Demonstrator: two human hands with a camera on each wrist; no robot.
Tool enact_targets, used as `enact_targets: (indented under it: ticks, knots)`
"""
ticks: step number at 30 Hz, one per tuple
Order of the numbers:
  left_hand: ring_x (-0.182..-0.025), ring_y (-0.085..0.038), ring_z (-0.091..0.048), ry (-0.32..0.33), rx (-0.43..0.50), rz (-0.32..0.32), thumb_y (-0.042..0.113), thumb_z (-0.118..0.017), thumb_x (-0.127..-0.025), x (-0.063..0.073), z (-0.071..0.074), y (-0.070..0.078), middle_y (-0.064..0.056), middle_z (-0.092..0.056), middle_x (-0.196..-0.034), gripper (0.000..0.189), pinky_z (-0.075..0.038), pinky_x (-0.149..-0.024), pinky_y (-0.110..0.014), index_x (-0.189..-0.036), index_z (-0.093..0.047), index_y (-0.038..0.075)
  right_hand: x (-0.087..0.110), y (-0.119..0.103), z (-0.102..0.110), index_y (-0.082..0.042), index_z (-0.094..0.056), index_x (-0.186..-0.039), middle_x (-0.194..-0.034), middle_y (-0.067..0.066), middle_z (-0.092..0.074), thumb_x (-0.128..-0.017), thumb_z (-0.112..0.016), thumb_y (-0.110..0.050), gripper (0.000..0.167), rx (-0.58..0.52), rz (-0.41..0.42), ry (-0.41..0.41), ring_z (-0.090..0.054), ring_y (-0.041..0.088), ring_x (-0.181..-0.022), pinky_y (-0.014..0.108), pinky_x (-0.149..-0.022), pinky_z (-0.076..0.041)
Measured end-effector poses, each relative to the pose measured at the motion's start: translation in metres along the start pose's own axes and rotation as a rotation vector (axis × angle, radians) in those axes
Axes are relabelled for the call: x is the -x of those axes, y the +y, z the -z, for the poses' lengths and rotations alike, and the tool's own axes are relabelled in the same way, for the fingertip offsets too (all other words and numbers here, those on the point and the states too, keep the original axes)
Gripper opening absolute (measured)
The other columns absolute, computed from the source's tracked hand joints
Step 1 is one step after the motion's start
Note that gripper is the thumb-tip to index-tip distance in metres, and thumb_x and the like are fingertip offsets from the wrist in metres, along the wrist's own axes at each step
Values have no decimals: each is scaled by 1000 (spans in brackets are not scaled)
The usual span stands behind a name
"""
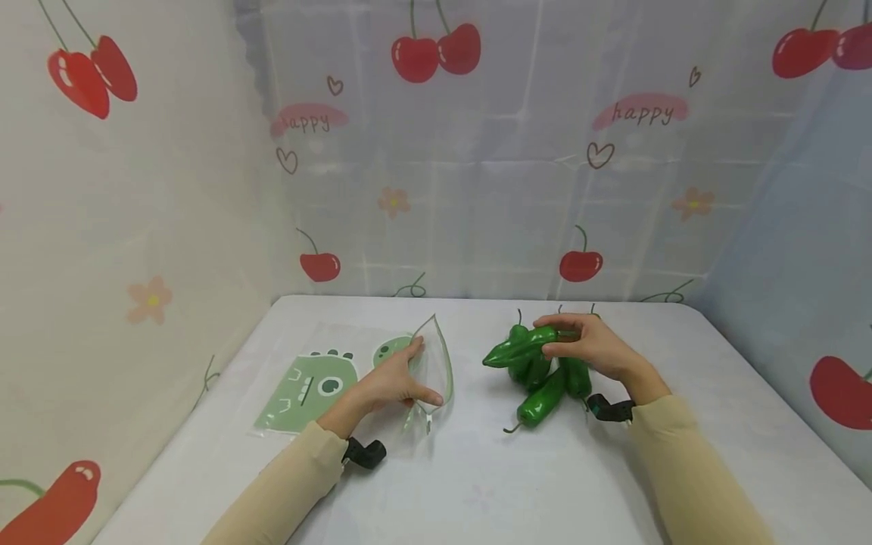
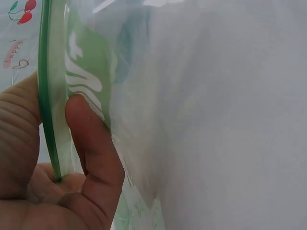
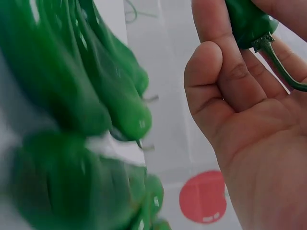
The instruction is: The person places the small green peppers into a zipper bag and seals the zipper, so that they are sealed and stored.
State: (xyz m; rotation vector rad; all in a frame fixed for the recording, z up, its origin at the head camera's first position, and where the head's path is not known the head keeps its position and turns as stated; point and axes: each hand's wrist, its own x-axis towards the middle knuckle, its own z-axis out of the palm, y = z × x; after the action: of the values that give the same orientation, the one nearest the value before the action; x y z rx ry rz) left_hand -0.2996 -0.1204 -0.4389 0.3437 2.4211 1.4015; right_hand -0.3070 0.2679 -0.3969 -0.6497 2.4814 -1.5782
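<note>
Green pepper (image 1: 515, 350) sat in right hand (image 1: 599, 348), fingers closed round stem end, above pepper pile (image 1: 541, 403) on worktop (image 1: 545, 484). Left hand (image 1: 387, 384) gripped clear bag (image 1: 433, 367), mouth parted; hands apart. I judged good handling needed mouth held wide, pepper tip leading, grip light.
</note>
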Motion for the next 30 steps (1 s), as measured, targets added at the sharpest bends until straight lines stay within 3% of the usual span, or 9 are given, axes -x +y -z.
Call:
enact_targets:
  ticks: [5,9,18,23,30]
  knots:
    - [-57,-18,-55,13,1,9,30,-100,-63,0,-1,0,-16,-23,-170,137,-52,-60,-29,-168,-12,19,-14,-9,-16,-4,-62,-139,-141,20,-60,-91,-81,-19,54,3,-4,-12,-71,22,-111,31,-90,-59]
    - [-58,-18,-57,6,12,10,30,-100,-64,0,1,1,-19,-21,-170,137,-54,-61,-30,-168,-12,19,-25,-14,-30,-5,-62,-139,-144,17,-59,-91,-81,-21,55,0,12,-1,-68,32,-120,30,-92,-58]
    - [-57,-17,-56,0,-1,3,29,-100,-62,0,1,3,-16,-20,-171,136,-55,-59,-31,-167,-14,17,-38,-20,-55,-7,-63,-138,-140,17,-61,-92,-80,-21,51,-8,37,1,-76,25,-100,43,-95,-59]
    - [-57,-17,-55,9,-16,8,31,-101,-61,0,-1,3,-16,-19,-171,137,-55,-59,-32,-167,-17,17,-44,-22,-65,-11,-65,-137,-135,16,-64,-91,-81,-24,50,29,26,2,-76,22,-95,41,-93,-58]
    - [-73,-19,-60,2,-5,-1,30,-101,-61,0,0,3,-14,-18,-172,136,-57,-62,-33,-167,-17,17,-50,-20,-74,-11,-65,-136,-134,15,-64,-91,-81,-24,49,58,14,8,-76,19,-93,44,-96,-55]
